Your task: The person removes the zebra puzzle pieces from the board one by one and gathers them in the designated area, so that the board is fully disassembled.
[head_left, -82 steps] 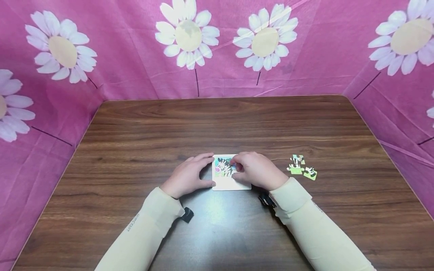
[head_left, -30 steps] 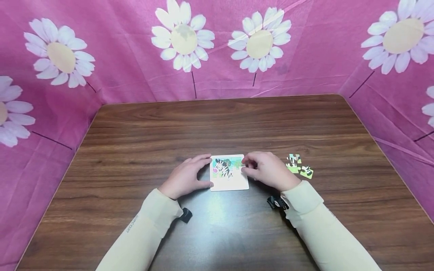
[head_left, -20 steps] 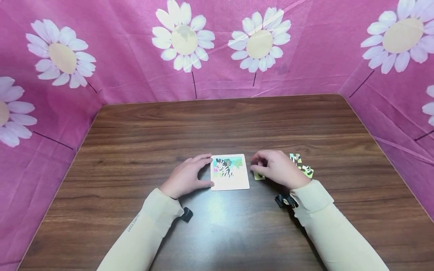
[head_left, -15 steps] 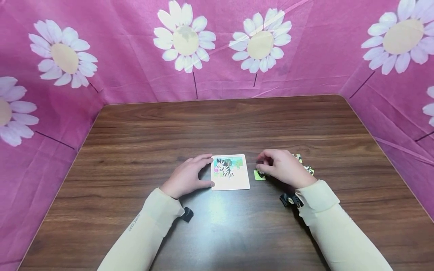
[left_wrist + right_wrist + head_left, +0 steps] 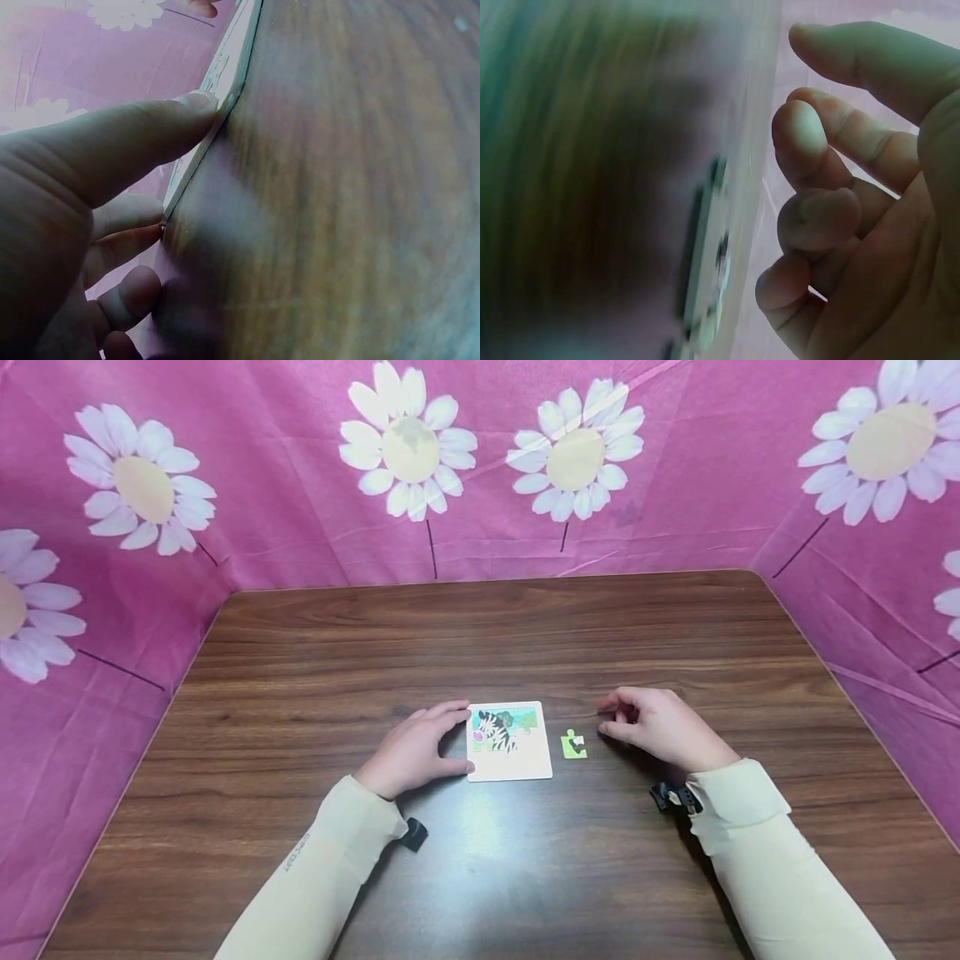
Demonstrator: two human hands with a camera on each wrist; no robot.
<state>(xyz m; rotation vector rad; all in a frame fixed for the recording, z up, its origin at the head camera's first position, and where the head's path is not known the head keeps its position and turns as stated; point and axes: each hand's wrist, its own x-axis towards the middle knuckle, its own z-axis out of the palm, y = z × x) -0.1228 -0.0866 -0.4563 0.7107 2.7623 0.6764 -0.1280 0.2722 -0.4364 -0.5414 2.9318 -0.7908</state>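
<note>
A white puzzle board [image 5: 521, 768] lies flat on the table, its upper part filled with joined zebra jigsaw pieces. My left hand [image 5: 412, 752] touches its left edge, index finger at the far corner and thumb at the near one; in the left wrist view the straight thumb [image 5: 161, 135] rests on the board's corner. Just right of the board lies a loose green jigsaw piece [image 5: 574, 746]. Beyond it is my right hand [image 5: 663, 727], fingers loosely bent and holding nothing. Blurred jigsaw pieces [image 5: 709, 262] lie below this hand in the right wrist view; the hand hides them from the head view.
The brown wood-grain table [image 5: 480, 643] extends all around the board. Behind it and at both sides hangs a pink cloth [image 5: 285, 485] printed with white daisies. A black wrist strap [image 5: 414, 835] shows at the left sleeve, another strap [image 5: 675, 797] at the right.
My right hand has left the board and moved right over the loose pieces. A green jigsaw piece now lies beside the board. My left hand has stayed at the board's edge.
</note>
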